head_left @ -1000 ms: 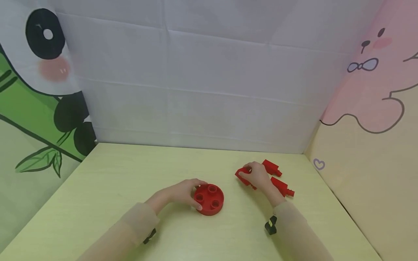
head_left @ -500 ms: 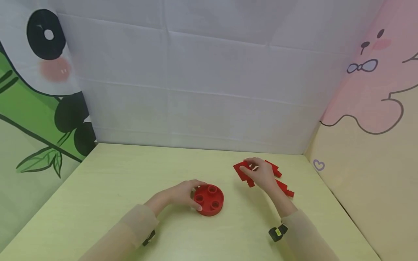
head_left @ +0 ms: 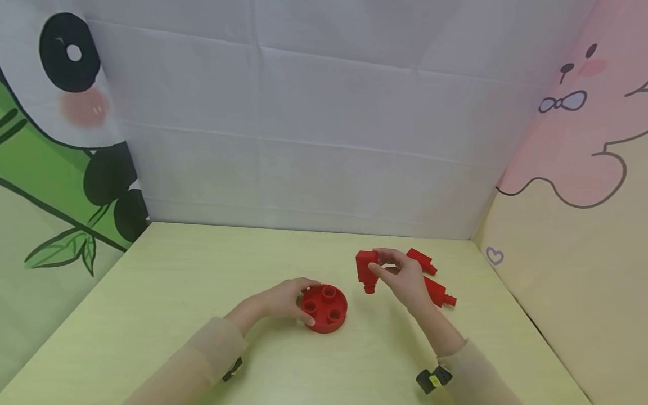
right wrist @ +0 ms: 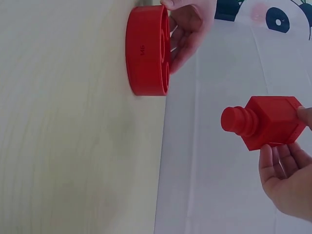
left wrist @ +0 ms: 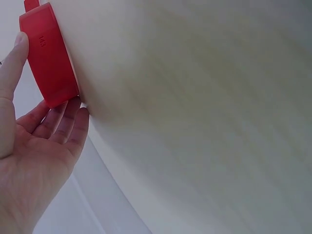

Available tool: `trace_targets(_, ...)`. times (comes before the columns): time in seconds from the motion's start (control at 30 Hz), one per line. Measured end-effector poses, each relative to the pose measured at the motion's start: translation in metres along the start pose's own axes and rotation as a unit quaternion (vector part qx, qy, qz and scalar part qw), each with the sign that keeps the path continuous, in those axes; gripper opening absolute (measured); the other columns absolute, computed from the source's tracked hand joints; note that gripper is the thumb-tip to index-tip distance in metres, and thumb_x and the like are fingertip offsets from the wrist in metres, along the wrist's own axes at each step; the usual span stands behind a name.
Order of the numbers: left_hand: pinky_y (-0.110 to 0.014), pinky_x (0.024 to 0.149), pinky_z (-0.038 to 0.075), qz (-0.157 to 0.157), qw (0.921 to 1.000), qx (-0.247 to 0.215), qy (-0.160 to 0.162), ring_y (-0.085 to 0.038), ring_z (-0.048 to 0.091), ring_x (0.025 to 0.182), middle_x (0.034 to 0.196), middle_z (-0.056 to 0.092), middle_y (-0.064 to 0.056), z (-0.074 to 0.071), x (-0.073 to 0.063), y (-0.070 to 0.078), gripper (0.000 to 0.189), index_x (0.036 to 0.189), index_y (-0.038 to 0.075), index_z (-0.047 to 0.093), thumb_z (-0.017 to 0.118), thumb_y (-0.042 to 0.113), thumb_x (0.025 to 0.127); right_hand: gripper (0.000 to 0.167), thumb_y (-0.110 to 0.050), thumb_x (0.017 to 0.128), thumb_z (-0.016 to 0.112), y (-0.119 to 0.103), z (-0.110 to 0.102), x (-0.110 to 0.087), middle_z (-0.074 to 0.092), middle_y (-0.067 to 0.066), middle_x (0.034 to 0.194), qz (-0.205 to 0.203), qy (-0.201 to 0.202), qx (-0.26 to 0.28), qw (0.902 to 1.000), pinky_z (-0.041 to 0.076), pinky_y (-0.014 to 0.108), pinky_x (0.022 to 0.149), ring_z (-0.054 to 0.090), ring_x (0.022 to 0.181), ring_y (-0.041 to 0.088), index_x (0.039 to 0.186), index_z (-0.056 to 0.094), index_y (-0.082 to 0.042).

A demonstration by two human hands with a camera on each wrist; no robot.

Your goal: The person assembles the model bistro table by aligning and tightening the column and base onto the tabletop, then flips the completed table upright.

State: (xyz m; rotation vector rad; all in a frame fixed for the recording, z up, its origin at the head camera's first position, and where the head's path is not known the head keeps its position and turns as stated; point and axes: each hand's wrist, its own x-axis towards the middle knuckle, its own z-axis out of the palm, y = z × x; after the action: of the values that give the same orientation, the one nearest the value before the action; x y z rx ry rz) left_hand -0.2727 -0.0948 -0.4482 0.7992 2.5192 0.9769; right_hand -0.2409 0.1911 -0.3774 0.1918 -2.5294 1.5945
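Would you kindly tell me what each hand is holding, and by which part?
The right hand holds a block by its wide body, not its neck; the left hand holds the disc by its outer wall.

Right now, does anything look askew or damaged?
Nothing stands out: the left hand holds the round red base flat on the table, the right hand holds a red bottle-shaped block neck-down, two more red blocks lie nearby, and no damage shows.

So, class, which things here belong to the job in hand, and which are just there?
Job:
round red three-socketed base, in the left hand
red knob-ended block, in the right hand
likely far red block, near red block

Just there:
black wrist cameras
white cloth backdrop
cartoon panda picture
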Motion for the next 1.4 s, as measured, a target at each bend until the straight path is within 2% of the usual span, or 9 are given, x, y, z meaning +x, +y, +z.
trace_targets(0.37,-0.034,0.083,0.052,-0.009,0.9999,0.005,0.000,-0.021,0.051,0.112,0.122,0.055,0.001,0.000,0.001,0.001,0.081,0.138,0.013,0.044,0.084,0.032,0.070,0.039,-0.020,0.081,0.075,0.001,0.016,-0.019,0.066,0.008,0.106,-0.024,-0.017,0.073,0.9969,0.054,0.025,0.081,0.065,0.095,0.015,0.117,0.063,-0.013)
trace_targets(0.57,-0.032,0.081,0.052,-0.007,1.0000,0.002,-0.001,-0.020,0.051,0.111,0.122,0.055,0.001,0.001,0.001,0.002,0.081,0.138,0.014,0.044,0.083,0.032,0.070,0.039,-0.011,0.081,0.074,0.006,0.026,-0.027,0.064,0.012,0.111,-0.026,-0.046,0.102,0.9934,0.054,0.027,0.081,0.066,0.098,0.019,0.118,0.061,-0.009)
trace_targets(0.8,-0.036,0.085,0.051,-0.008,1.0000,0.000,0.002,-0.022,0.053,0.111,0.122,0.056,-0.001,0.001,0.000,0.003,0.081,0.138,0.011,0.044,0.083,0.030,0.070,0.037,-0.002,0.082,0.070,0.008,0.035,-0.033,0.061,0.014,0.114,-0.015,-0.096,0.108,0.9894,0.054,0.027,0.081,0.065,0.101,0.026,0.118,0.059,-0.006)
trace_targets(0.97,-0.036,0.087,0.050,-0.009,1.0000,0.000,0.001,-0.021,0.052,0.112,0.123,0.055,0.000,0.000,0.000,0.002,0.081,0.139,0.013,0.043,0.083,0.031,0.071,0.036,0.003,0.082,0.067,0.004,0.039,-0.038,0.059,0.019,0.113,-0.043,-0.128,0.103,0.9855,0.054,0.028,0.082,0.060,0.106,0.035,0.117,0.056,0.001)
trace_targets(1.2,-0.035,0.086,0.051,-0.004,1.0000,-0.007,0.000,-0.020,0.053,0.112,0.125,0.055,0.002,0.000,0.000,0.001,0.080,0.139,0.014,0.043,0.082,0.032,0.071,0.036,-0.002,0.082,0.070,0.025,0.046,-0.033,0.060,0.014,0.112,-0.069,-0.142,0.086,0.9837,0.054,0.027,0.082,0.058,0.109,0.032,0.116,0.057,-0.004)
trace_targets(1.4,-0.036,0.087,0.050,-0.008,0.9999,-0.011,0.000,-0.020,0.052,0.111,0.124,0.055,0.002,0.000,0.000,0.001,0.081,0.139,0.014,0.043,0.083,0.032,0.071,0.035,-0.005,0.082,0.072,0.029,0.049,-0.032,0.061,0.010,0.110,-0.081,-0.151,0.074,0.9823,0.054,0.028,0.081,0.060,0.107,0.030,0.113,0.057,-0.008)
